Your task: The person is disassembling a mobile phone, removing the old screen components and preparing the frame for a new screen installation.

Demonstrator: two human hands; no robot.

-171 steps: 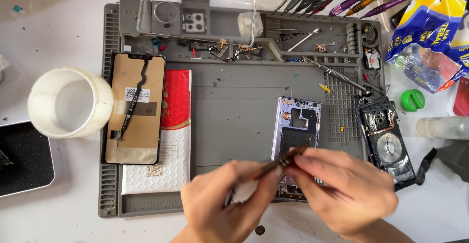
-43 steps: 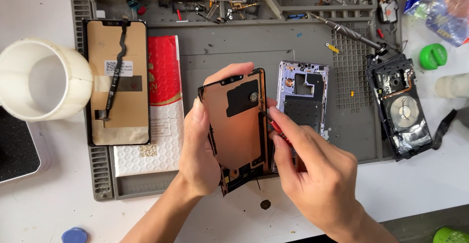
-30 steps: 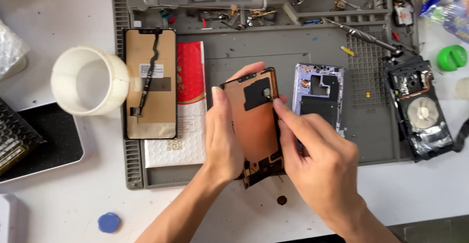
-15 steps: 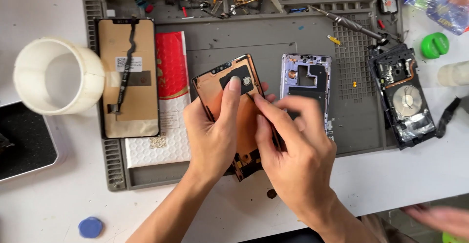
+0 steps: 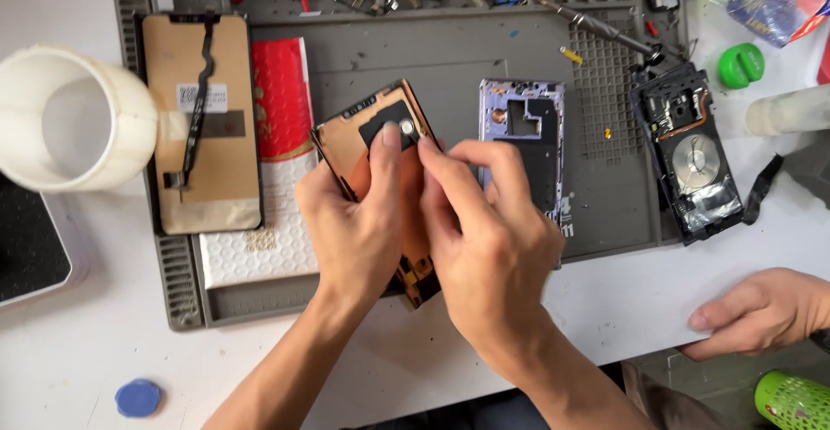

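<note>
My left hand [image 5: 354, 222] grips a copper-coloured phone screen panel [image 5: 367, 140] from below, back side up, tilted over the grey work mat [image 5: 415, 58]. Its index finger lies across the panel's black patch. My right hand [image 5: 488, 240] covers the panel's right side, with its fingertips pressed against the panel near the top edge. The panel's lower end shows between my wrists. A purple phone frame [image 5: 523, 140] lies on the mat just right of my right hand.
A second screen with a flex cable [image 5: 203, 123] lies at the mat's left beside a red-and-white pouch [image 5: 277, 136]. A white tape roll [image 5: 73, 119], black phone back [image 5: 692, 153], green cap [image 5: 741, 63], screwdriver [image 5: 596, 28], blue disc [image 5: 138, 397]. Another person's hand [image 5: 761, 309] rests lower right.
Earlier I worked over the purple frame with a tool. Since then I lifted the copper panel; it has tilted further left and my right fingers moved up to its top. Another person's hand appeared at right.
</note>
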